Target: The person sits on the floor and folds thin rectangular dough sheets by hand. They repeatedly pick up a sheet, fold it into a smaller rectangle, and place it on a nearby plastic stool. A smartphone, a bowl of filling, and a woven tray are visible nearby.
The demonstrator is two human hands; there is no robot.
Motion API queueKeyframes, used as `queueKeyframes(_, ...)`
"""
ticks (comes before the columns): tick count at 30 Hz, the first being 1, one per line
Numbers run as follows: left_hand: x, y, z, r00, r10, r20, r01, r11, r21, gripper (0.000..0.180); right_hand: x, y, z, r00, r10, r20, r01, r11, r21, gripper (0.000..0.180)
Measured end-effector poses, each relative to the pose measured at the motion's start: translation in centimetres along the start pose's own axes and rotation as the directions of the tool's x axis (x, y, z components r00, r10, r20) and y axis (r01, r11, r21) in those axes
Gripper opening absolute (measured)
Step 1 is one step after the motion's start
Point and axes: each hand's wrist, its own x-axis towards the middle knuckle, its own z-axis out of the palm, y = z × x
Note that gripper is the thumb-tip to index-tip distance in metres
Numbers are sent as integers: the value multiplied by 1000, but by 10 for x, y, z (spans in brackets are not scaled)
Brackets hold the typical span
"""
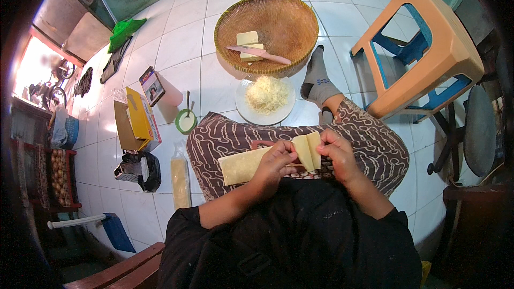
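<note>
Over the lap, both hands pinched a pale wrapper (243, 165): the left hand (274, 161) gripped its middle and the right hand (336, 155) held the folded end at three o'clock. It looked thin, light, limp and tearable, best held near the fold. A plate (243, 108) of shreds lay at twelve o'clock.

A woven basket (278, 16) with a pink knife (259, 54), a plate (243, 108), an orange stool (428, 48).
</note>
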Motion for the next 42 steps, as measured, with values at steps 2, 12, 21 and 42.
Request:
queueKeyframes(2,-1,2,3,1000,1,15,-1,1000,-20,20,-3,-13,10,996,-93,14,94,962,-255,13)
queueKeyframes(12,-3,11,-1,997,64,52,-76,958,277,19,-2,-16,17,972,-222,83,235,947,-218,10)
queueKeyframes(21,-30,40,-7,990,125,58,-125,992,-16,13,-3,-9,-34,980,98,-171,-59,973,221,9)
queueKeyframes(42,-17,43,-26,984,80,156,-85,996,28,9,116,-22,-195,588,16,-808,-1,1000,19,53)
